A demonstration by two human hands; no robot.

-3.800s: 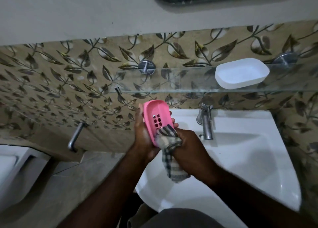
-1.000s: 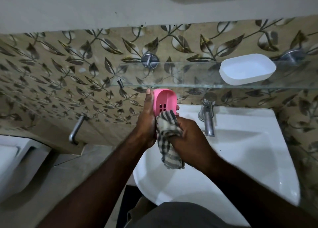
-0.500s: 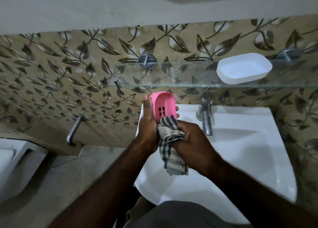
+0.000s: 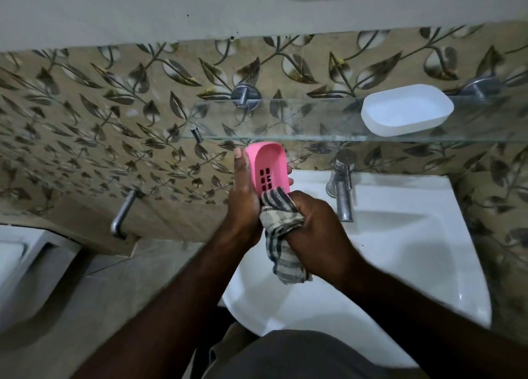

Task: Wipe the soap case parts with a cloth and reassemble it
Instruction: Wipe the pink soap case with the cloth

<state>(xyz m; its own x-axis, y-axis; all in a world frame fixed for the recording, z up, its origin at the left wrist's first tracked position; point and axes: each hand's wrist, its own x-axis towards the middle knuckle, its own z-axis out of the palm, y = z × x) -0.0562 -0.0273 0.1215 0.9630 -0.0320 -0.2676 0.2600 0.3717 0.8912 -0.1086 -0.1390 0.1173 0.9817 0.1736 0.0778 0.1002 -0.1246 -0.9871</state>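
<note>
We hold the pink soap tray (image 4: 268, 167) upright above the left edge of the white sink (image 4: 400, 250), our left hand (image 4: 243, 201) clasped around its side. Our right hand (image 4: 317, 230) is closed around the checked cloth (image 4: 281, 221), pressing it into the tray's lower end. The white soap case base (image 4: 407, 109) sits apart on the glass shelf (image 4: 285, 121), above the tap (image 4: 341, 190).

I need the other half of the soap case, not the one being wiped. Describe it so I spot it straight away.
Start at the white sink and look up past the tap to the glass shelf on the leaf-patterned wall. Near the shelf's right end sits the white tray, an open oval dish. It is plain white with no holes, unlike the pink slotted part held in the left hand.
</note>
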